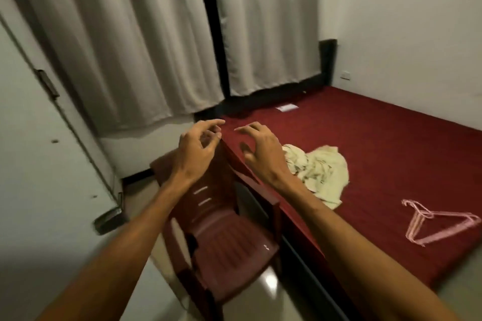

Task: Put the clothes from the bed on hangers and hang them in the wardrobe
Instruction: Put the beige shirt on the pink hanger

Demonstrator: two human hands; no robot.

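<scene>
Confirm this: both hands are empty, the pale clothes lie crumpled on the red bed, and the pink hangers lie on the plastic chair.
Wrong on one point: the head view shows the pink hangers lying on the red bed, not on the plastic chair. The rest holds.

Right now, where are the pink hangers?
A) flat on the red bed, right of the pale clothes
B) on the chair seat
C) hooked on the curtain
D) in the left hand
A: the pink hangers lie on the red bed, apart from the pale clothes; the left hand and right hand hold nothing.
</scene>
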